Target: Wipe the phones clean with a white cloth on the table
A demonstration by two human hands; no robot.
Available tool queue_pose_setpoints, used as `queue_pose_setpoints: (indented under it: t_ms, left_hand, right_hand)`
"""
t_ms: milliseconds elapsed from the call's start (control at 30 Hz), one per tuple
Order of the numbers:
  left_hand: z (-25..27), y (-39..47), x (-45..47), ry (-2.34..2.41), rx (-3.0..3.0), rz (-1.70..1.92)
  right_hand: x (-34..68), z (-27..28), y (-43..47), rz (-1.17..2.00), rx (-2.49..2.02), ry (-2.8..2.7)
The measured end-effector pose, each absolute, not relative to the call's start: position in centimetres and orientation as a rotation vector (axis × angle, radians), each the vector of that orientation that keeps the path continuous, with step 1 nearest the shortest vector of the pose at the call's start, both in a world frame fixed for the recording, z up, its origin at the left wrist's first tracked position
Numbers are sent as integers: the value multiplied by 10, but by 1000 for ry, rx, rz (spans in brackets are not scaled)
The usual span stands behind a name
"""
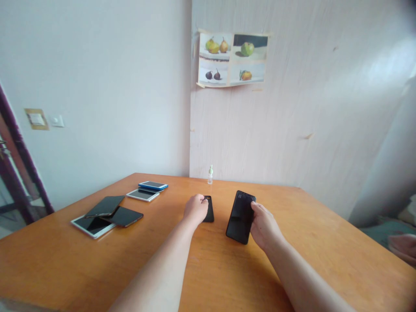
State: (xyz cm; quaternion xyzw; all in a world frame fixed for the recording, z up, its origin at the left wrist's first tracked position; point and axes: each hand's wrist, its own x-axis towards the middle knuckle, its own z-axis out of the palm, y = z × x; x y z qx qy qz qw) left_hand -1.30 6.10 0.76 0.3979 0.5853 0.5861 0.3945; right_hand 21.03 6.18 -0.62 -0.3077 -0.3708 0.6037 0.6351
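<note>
Head view: your R hand [264, 223] is clamped on a black phone [239, 219], thumb over its right edge; the phone tilts up, dark glossy face toward you, right of the table's middle. Can't tell if its lower edge touches the wood. Your L hand [196, 209] is just left of it, fingers curled at the far end of a smaller black phone-shaped item [209, 212] lying on the table [208, 277] — can't tell if they're pinching it or only touching.

Far left, a blue-edged phone [152, 185] overlaps a white phone [142, 194]. Nearer you on the left, a white tablet [91, 226] lies partly under a dark flat cover [104, 205] & a dark phone [127, 216]. Small pump bottle [210, 177] stands upright near the far edge, approx. mid-table. Fruit-picture sheet [232, 60] is taped on the wall beyond. Far-right edge of view — what looks like another person's hand [403, 248], partly cut off, well apart from yours.
</note>
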Motion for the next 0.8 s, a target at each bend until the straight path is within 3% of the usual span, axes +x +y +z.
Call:
queue_pose_setpoints:
  t_ms: [400, 633, 800]
  left_hand:
    - [-1, 41, 8, 1732, 1686, 1162]
    - [8, 44, 7, 1805, 1732, 1284]
    - [7, 26, 50, 1537, 1864, 1386]
  right_hand:
    - [212, -14, 66, 1432, -768, -848]
    - [211, -16, 63, 1446, -839, -830]
    - [209, -16, 61, 1443, -841, -828]
